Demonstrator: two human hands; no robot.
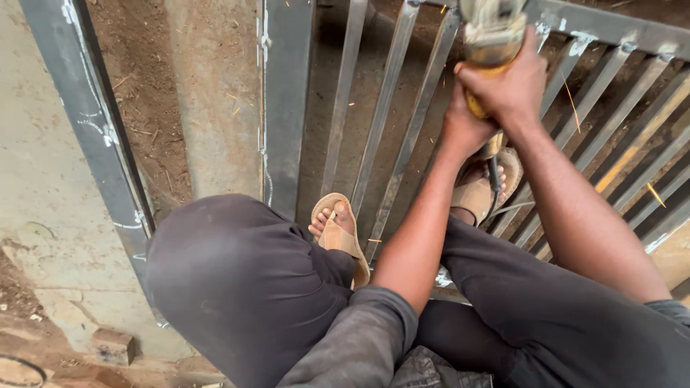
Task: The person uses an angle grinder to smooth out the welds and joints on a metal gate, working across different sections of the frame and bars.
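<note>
Both my hands grip a yellow-and-grey angle grinder [491, 39] at the top of the view, its head pressed to a metal gate frame [604, 25] lying on the ground. My right hand [507, 86] wraps the tool's body from the right. Just below it, my left hand [463, 129] clasps the rear handle, where a black cord [494, 188] hangs down. Orange sparks [655, 194] fly to the right over the slanted bars [402, 108]. I squat with sandalled feet [339, 231] resting on the bars.
A wide steel upright [286, 100] and a long grey beam [86, 122] with chalk marks lie to the left. Concrete and dirt ground [208, 93] surround the frame. A small brick [111, 345] sits at the bottom left.
</note>
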